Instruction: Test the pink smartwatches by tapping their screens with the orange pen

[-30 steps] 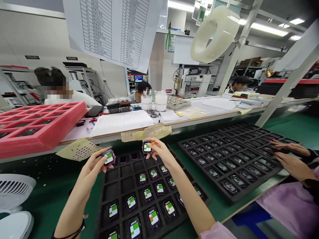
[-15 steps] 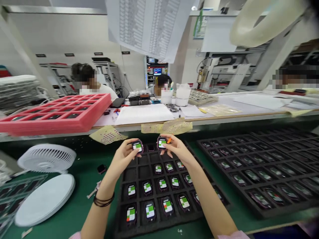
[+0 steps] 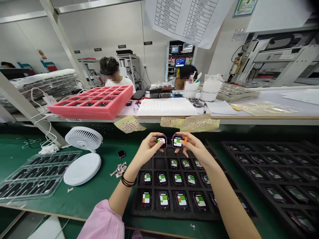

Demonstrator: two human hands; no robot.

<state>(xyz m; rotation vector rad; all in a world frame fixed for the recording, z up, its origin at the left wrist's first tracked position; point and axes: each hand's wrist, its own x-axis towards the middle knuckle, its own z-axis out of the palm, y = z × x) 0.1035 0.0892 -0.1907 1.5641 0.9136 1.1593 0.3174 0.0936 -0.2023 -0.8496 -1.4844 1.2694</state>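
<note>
My left hand (image 3: 150, 148) is closed on a dark smartwatch (image 3: 161, 141) with a lit screen, its thumb on the glass. A second smartwatch (image 3: 177, 141), purple-edged with a green and white screen, is held in my right hand (image 3: 195, 146). A thin orange strip (image 3: 186, 137) sticks up between the right fingers; its kind I cannot make out. Both watches are side by side over the back of a black foam tray (image 3: 171, 214). Several watches with lit green and white screens lie in its front pockets. My right forearm hides part of its right side.
A second black tray (image 3: 259, 186) of watches lies to the right. On the left are a white fan (image 3: 83, 169), clear trays (image 3: 30, 177) of dark parts, a lone watch (image 3: 121, 154) and small strips (image 3: 120, 169). A pink foam tray (image 3: 87, 111) sits on the shelf; co-workers sit behind.
The view has swung left, so the scene sits further right. My two hands have come closer together, each still holding its watch. The left watch's screen shows less green.
</note>
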